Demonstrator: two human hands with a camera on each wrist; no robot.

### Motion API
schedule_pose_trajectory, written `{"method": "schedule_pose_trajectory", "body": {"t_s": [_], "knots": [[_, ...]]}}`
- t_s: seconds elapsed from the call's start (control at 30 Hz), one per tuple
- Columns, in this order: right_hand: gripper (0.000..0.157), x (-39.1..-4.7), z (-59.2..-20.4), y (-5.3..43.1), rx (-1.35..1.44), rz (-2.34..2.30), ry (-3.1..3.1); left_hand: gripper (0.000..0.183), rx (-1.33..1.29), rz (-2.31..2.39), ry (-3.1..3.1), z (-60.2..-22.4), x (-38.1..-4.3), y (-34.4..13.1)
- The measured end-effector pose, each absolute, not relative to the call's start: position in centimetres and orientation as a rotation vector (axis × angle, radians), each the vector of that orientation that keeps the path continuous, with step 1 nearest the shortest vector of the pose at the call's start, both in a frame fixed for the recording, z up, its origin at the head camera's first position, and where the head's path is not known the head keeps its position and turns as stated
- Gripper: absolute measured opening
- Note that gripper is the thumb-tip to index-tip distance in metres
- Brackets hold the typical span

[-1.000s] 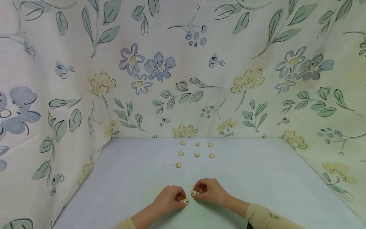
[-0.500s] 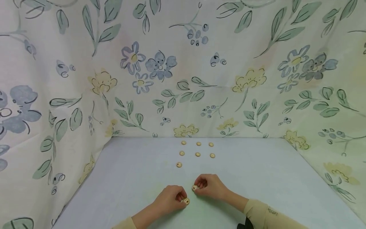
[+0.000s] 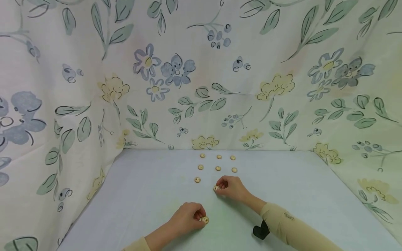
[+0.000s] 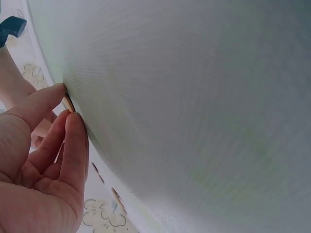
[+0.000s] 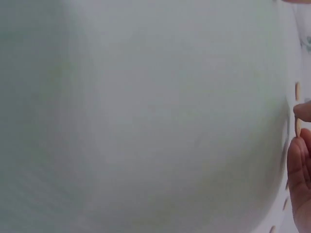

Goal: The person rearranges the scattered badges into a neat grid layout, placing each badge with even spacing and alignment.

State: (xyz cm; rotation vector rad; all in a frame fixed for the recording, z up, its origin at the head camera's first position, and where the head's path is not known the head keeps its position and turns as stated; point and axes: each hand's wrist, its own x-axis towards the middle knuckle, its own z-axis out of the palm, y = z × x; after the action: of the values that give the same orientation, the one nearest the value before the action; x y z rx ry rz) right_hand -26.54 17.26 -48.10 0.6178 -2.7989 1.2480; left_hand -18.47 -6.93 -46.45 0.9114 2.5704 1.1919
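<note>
My left hand rests low over the white table and pinches a small round wooden disc with a dark mark on its face. In the left wrist view that disc shows edge-on between thumb and fingertips. Farther forward and to the right, my right hand pinches a second wooden disc by its right side, close to the tabletop. The right wrist view catches this disc edge-on at its right border. A single marked disc lies just beyond, left of the right hand.
Two rows of like discs lie at the back, among them a near-row disc and a far-row disc. Floral cloth encloses the white table behind and at both sides. A black device hangs below the right sleeve.
My right hand has carried its disc forward, away from the left hand and toward the lone disc. The left hand keeps its pinch in nearly the same spot.
</note>
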Motion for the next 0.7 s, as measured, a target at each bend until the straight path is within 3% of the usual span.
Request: {"method": "schedule_pose_trajectory", "body": {"t_s": [0.7], "knots": [[0.015,-29.0,-48.1,17.1,0.425,1.231,-2.847,0.014,0.884,1.172,2.592,-46.7,-18.7,-6.9]]}}
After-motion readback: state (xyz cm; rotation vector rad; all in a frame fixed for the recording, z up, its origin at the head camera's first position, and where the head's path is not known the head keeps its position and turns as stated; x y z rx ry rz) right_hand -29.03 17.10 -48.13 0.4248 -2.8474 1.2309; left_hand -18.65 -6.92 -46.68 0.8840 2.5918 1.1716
